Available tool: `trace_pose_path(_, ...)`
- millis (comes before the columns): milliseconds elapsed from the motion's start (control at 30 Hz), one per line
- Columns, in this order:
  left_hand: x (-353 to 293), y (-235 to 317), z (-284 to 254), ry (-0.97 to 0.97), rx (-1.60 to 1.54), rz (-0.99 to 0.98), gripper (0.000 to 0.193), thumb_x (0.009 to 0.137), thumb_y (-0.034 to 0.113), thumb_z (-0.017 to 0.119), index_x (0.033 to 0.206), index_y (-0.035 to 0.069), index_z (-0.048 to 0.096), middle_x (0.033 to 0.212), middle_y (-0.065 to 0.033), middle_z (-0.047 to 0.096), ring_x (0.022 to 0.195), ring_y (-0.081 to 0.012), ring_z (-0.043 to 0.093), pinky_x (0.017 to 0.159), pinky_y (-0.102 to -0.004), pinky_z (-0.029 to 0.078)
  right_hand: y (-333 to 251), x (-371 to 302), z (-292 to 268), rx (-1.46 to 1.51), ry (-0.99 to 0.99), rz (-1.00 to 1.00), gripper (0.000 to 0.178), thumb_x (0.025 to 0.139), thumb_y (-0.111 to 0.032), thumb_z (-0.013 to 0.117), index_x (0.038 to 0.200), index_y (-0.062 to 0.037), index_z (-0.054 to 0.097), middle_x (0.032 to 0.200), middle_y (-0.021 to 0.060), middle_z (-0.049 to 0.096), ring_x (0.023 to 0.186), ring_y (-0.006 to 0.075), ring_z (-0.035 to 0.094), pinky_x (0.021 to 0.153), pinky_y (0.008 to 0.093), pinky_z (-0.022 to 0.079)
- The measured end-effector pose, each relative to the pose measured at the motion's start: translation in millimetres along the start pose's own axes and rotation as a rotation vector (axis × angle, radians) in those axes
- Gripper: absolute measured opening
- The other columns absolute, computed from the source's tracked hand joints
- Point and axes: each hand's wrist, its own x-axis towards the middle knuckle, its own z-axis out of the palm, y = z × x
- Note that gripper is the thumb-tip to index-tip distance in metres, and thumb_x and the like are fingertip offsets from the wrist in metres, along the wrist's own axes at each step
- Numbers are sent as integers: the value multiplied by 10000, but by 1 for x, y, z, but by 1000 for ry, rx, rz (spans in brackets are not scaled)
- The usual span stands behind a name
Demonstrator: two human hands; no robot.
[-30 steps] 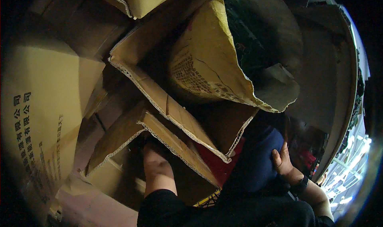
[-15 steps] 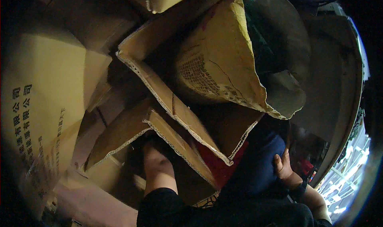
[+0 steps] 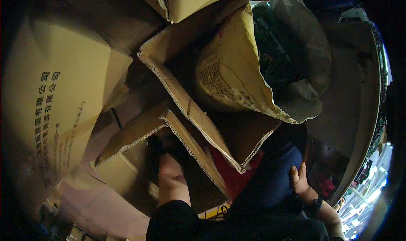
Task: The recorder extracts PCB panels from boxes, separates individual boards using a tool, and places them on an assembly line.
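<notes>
My left forearm reaches down into an open cardboard box [image 3: 131, 136], between its raised flaps. In the box's shadow, my left hand [image 3: 169, 161] shows only near the wrist; its fingers are lost in darkness beside a black shape I cannot make out. My right hand [image 3: 300, 179] rests on my dark blue trouser leg [image 3: 275, 169], fingers apart and holding nothing. Just beyond the left hand stands a second open carton [image 3: 190, 112]. Inside it leans a yellow sack [image 3: 230, 67] with its mouth open, showing dark green contents [image 3: 281, 44].
A large printed carton [image 3: 63, 97] stands at the left, and another box corner [image 3: 190, 4] juts in at the top. Something red [image 3: 232, 177] lies between the flaps and my leg. A curved-looking panel [image 3: 351, 101] borders the right side. Pinkish floor [image 3: 105, 207] shows lower left.
The view has shifted slightly, so the boxes at the left appear farther right. My left forearm is still inside the box, and my right hand has stayed on the leg.
</notes>
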Motion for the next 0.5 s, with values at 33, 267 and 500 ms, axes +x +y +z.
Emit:
trace_pose_path(33,0,0,0,-3,-14,6,644,753,332,617,1311,90,403,1308,-104,453,1192,-286,435,1011,-377,334,-2,-3,-3,-1,-6,0,835,855,-401,449,1407,34,-2,1460,250,90,1366,341,82,1101,370,70)
trace_pose_path(267,-22,-6,12,-50,-80,39,646,749,320,624,1310,89,402,1307,-103,452,1193,-285,433,1012,-376,333,38,-11,-2,-101,0,21,740,909,-356,400,1405,33,11,1462,244,85,1364,339,82,1101,366,64)
trace_pose_path(500,-23,-11,18,-62,-96,17,648,745,308,632,1309,88,401,1307,-102,451,1194,-284,431,1013,-375,331,-6,-8,-4,-101,26,82,746,911,-383,380,1404,44,17,1464,250,69,1363,348,80,1098,369,69)
